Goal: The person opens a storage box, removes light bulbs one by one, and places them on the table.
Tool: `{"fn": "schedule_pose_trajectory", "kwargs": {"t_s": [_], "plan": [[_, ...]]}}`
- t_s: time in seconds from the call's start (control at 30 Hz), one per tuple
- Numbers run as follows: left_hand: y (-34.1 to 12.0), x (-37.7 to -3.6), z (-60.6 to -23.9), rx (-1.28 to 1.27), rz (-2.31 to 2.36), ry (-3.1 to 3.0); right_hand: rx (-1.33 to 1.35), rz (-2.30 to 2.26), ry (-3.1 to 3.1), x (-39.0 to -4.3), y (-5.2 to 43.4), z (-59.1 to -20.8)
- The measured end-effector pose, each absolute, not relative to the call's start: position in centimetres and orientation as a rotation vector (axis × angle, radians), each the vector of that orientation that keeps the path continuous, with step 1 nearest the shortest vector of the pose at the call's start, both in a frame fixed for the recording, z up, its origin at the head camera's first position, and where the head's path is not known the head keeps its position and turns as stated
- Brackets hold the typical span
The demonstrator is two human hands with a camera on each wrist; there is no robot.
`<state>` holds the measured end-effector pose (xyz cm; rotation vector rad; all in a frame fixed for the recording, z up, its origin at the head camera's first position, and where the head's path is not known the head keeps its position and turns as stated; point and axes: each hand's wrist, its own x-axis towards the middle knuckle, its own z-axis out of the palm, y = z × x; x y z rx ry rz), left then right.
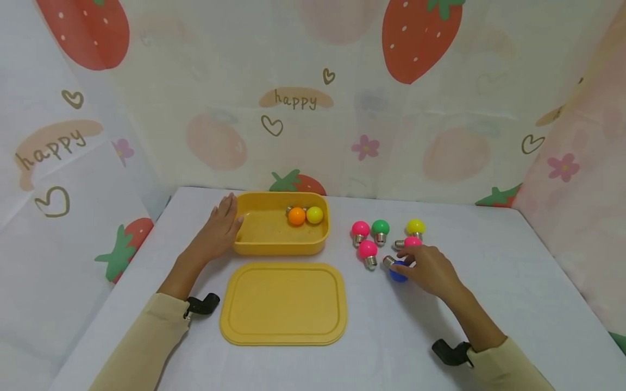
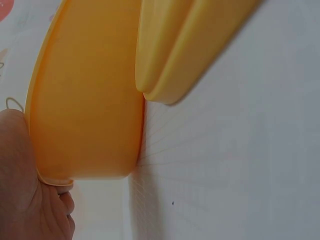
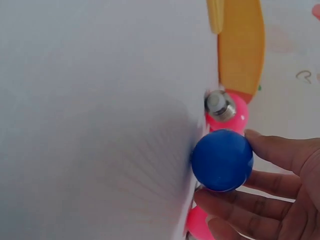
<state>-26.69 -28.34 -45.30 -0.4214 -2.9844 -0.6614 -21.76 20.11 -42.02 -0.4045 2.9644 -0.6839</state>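
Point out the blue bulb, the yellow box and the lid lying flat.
blue bulb (image 3: 221,160), right wrist view, middle of its round globe.
yellow box (image 1: 279,248), head view, its near outer wall.
lid (image 1: 283,301), head view, centre of its flat top.

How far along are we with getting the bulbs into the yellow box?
Two are in: the orange bulb and a yellow bulb lie in the box, which the left hand steadies. The right hand grips the blue bulb on the table. Five remain outside: three pink, one green, one yellow. The lid is off.
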Motion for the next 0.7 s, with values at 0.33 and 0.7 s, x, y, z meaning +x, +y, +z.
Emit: {"fn": "schedule_pose_trajectory", "kwargs": {"t_s": [0.33, 0.7], "plan": [[-28.4, -26.8, -45.4, -0.418, -0.640, -2.993, -0.364, -0.633, 3.001, -22.4, 19.9, -42.5], [-28.3, -26.7, -45.2, -0.421, -0.644, -2.987, -0.386, -0.547, 3.095, -21.8, 19.1, -39.6]]}}
